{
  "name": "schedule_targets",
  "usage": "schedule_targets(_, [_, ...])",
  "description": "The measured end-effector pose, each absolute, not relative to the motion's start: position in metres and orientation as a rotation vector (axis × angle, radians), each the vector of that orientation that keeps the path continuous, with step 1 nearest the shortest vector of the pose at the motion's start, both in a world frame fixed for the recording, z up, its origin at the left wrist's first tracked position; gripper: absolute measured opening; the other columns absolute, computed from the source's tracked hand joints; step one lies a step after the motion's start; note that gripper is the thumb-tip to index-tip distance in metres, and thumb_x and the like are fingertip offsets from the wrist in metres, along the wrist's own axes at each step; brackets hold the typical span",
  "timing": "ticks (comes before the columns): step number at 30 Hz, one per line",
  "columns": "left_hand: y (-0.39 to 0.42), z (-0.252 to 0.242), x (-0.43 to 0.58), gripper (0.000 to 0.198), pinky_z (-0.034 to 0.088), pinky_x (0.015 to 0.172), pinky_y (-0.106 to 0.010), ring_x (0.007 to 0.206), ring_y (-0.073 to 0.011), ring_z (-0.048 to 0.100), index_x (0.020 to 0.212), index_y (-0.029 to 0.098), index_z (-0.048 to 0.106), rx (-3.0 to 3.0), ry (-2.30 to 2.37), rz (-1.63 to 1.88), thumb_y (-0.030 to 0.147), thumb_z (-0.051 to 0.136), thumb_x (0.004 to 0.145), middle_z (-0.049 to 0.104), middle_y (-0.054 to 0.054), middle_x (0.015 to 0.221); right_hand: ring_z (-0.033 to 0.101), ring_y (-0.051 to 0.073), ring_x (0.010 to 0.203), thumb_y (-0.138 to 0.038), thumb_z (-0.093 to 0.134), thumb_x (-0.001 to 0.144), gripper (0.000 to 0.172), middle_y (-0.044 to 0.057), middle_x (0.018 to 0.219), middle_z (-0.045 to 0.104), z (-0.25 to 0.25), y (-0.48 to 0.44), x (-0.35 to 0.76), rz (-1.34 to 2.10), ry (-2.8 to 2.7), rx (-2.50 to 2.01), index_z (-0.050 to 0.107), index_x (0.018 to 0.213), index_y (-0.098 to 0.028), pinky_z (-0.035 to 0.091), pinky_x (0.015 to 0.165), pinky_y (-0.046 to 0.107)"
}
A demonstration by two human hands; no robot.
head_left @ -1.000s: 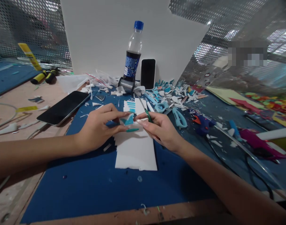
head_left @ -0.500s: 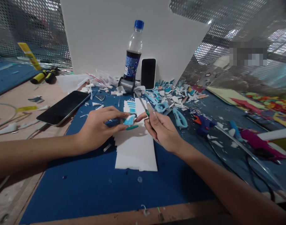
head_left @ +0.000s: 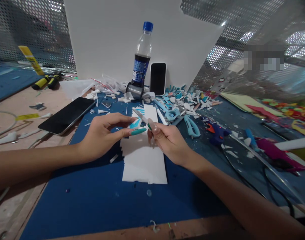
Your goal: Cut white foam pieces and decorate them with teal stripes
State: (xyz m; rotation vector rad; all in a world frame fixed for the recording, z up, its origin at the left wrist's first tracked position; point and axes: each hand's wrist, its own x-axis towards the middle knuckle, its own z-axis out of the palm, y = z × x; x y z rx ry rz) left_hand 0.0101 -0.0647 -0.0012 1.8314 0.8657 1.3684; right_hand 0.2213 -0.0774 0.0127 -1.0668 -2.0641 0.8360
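The blade [head_left: 142, 116] clasped in the right hand [head_left: 171, 142] is now swung to the blue-white piece [head_left: 134, 124] pinched by the left hand [head_left: 102, 136], apparently within cutting reach.

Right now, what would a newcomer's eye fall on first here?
Probably the blue-capped soda bottle, standing at the back centre before the white board. Next, the knife in the right grip, slanting beside the small blue-and-white piece in the left grip, mid-picture. Then the heap of white and blue scraps, back and right of centre.
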Motion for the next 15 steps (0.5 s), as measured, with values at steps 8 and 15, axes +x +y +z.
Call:
schedule_targets(8, [-0.0631,0.0012,0.0087,0.015,0.057,0.061,-0.023,0.071,-0.0145,0.066,0.087,0.017,0.074,1.89,0.808,1.374,0.016,0.073,0.072,0.072,-0.004,0.077,0.037,0.007,0.041,-0.05,0.03,0.098,0.048,-0.004,0.05,0.042,0.0134,-0.0773,0.2205,0.666,-2.153,-1.075,0.049,0.068,-0.018,0.027,0.043,0.023])
schedule_targets(15, [-0.0627,0.0023,0.0083,0.01,0.057,0.066,-0.028,0.072,-0.0165,0.067,0.083,0.018,0.073,1.908,0.765,1.355,0.023,0.075,0.074,0.071,-0.005,0.077,0.034,0.007,0.04,-0.049,0.031,0.098,0.046,-0.004,0.049,0.038,0.0117,-0.0777,0.2195,0.604,-2.159,-1.057,0.045,0.066,-0.019,0.025,0.043,0.023])
